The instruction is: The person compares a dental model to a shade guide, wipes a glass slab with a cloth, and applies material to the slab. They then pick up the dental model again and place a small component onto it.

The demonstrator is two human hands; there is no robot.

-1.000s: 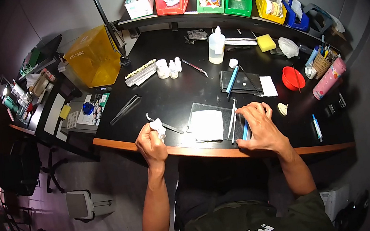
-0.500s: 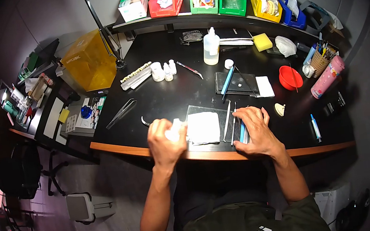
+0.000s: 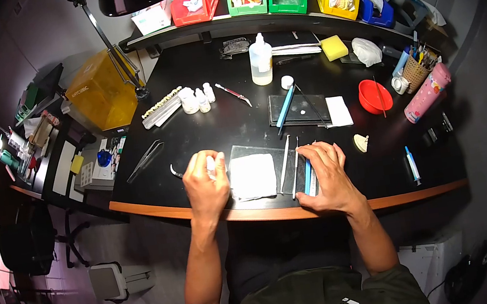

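Note:
My left hand point(image 3: 206, 184) is closed around a small white bottle point(image 3: 211, 167), mostly covered by the fingers, just left of a folded white cloth or paper pad point(image 3: 253, 176). The pad lies on a clear slab point(image 3: 261, 148) at the table's front edge. My right hand point(image 3: 330, 177) rests over the slab's right side, thumb and fingers bent but apart. Under and beside it lie a blue-handled tool point(image 3: 309, 175) and slim metal instruments; a pale one point(image 3: 285, 164) lies nearer the pad. A curved metal tip point(image 3: 175, 171) shows beside my left hand.
Behind are a dark case point(image 3: 282, 110) with a blue stick, a clear bottle point(image 3: 262, 63), small white bottles point(image 3: 189, 101) and a red bowl point(image 3: 369, 103). Tweezers point(image 3: 145, 160) lie left; a dental cast point(image 3: 362, 143) and a blue syringe point(image 3: 412, 165) lie right. Coloured bins point(image 3: 288, 2) line the shelf.
My left hand has drawn slightly away from the pad and turned, hiding more of the small white bottle. My right hand keeps its place over the tools. The camera view has shifted.

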